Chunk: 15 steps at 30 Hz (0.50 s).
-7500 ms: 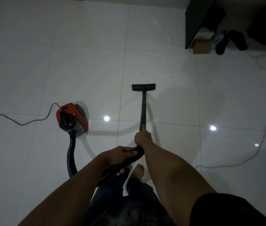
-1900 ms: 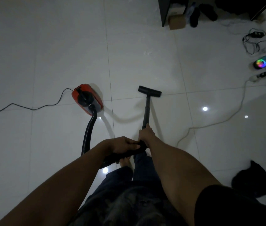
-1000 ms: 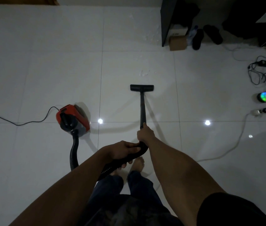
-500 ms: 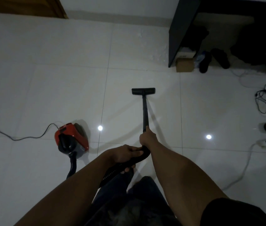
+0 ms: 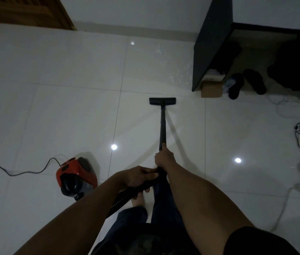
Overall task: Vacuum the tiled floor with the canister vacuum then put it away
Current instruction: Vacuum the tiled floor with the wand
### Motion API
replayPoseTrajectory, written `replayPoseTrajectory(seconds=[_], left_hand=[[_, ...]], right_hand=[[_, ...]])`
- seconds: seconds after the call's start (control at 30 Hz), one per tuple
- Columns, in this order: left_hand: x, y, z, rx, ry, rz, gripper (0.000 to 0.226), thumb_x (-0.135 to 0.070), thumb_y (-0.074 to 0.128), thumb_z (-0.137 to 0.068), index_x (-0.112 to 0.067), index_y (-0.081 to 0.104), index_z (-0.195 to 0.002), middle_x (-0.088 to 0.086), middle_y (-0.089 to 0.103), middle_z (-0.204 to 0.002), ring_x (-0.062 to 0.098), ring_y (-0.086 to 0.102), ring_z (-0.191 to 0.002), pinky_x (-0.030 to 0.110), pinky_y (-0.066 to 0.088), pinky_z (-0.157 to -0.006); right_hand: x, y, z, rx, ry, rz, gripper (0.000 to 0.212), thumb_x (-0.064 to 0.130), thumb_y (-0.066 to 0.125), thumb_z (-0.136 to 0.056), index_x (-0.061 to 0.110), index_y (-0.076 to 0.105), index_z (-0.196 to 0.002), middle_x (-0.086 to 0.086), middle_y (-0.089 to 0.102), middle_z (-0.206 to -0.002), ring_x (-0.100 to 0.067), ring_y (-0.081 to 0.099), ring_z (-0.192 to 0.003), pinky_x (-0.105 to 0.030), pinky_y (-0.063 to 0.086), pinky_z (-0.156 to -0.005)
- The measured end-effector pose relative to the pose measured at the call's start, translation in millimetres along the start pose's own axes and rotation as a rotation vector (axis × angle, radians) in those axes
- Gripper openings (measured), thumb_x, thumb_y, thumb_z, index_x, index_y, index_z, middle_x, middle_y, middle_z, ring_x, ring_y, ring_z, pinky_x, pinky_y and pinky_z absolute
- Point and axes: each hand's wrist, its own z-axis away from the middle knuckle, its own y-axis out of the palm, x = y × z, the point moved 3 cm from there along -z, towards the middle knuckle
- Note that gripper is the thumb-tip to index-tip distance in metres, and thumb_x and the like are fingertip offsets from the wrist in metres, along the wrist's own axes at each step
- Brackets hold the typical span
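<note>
My left grip (image 5: pixel 140 176) and right grip (image 5: pixel 164 159) held the black vacuum pipe (image 5: pixel 162 126). Its flat head (image 5: pixel 162 101) had moved nearer the uncleaned white crumbs (image 5: pixel 181 78).

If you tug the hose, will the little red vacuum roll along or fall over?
Probably rolls: the red vacuum sits low on the glossy tiled floor, with what looks like a wheel at its side. A sharp sideways tug on the ribbed hose might tip it. Its cord trails slack, so likely won't snag.

Tiled floor (image 5: pixel 71 107): gleaming glossy and smooth.
Canister vacuum (image 5: pixel 75 173): shining as red plastic at 8 o'clock.
Wand (image 5: pixel 162 126): showing matt black.
Door (image 5: pixel 25 11): showing brown wood at 11 o'clock.
</note>
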Motion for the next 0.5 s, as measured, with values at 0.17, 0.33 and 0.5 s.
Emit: replayPoseTrajectory(seconds=[0.17,0.33,0.5], left_hand=[[-64.3,-47.6,-19.0,-0.022,0.001,0.025,0.054,-0.052,0.054,-0.098,-0.03,0.044,-0.146,0.011,0.065,-0.083,0.02,0.059,-0.053,0.031,0.053,-0.05],[-117.0,-84.0,-35.7,-0.057,0.045,0.099,0.051,-0.052,0.054,-0.098,-0.03,0.047,-0.144,0.009,0.064,-0.079,0.02,0.058,-0.052,0.031,0.053,-0.051],[-156.5,-125.8,-49.4,-0.073,0.057,0.148,0.051,-0.048,0.053,-0.1,-0.023,0.045,-0.144,0.006,0.065,-0.07,0.02,0.058,-0.05,0.031,0.054,-0.049]], right_hand=[[52.7,-55.3,-38.4,0.053,-0.045,-0.035,0.071,0.015,0.041,-0.1,0.033,0.005,-0.158,-0.015,0.052,-0.136,-0.029,0.06,-0.109,-0.032,0.049,-0.077],[103.1,-101.3,-75.3,0.051,-0.05,0.042,0.073,0.014,0.041,-0.099,0.034,0.004,-0.158,-0.016,0.051,-0.136,-0.03,0.06,-0.108,-0.033,0.046,-0.074],[149.5,-129.1,-108.9,0.057,-0.057,0.08,0.072,0.016,0.042,-0.098,0.035,0.006,-0.158,-0.016,0.052,-0.134,-0.031,0.06,-0.107,-0.035,0.049,-0.077]])
